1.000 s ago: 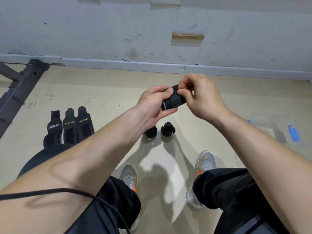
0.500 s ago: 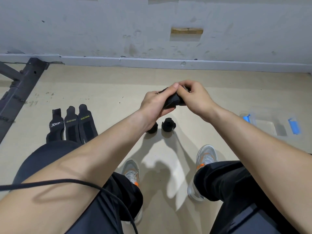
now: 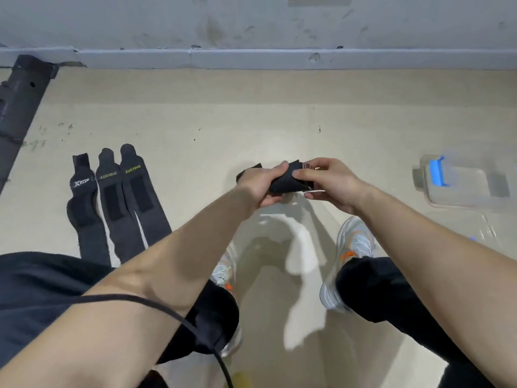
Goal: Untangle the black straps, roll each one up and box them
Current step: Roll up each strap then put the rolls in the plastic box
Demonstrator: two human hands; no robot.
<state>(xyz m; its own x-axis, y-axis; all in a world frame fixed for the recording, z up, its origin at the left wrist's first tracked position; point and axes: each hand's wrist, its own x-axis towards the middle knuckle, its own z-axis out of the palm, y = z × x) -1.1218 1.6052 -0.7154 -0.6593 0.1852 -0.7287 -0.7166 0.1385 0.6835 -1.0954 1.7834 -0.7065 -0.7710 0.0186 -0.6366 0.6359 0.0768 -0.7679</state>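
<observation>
While both hands grip one rolled strap (image 3: 282,182) | left hand (image 3: 261,186) wraps it; right hand (image 3: 330,183) pinches its end

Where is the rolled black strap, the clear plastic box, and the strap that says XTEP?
rolled black strap (image 3: 282,182), head view, its middle.
clear plastic box (image 3: 461,198), head view, near rim.
XTEP strap (image 3: 81,182), head view, its logo.

The scene is being viewed from a single head-worn wide-angle camera, which is being aimed forward and steeply down. The forearms are being seen close, the floor (image 3: 279,116) farther off, and the grey wall (image 3: 140,21) is being caught along the top edge.
</observation>
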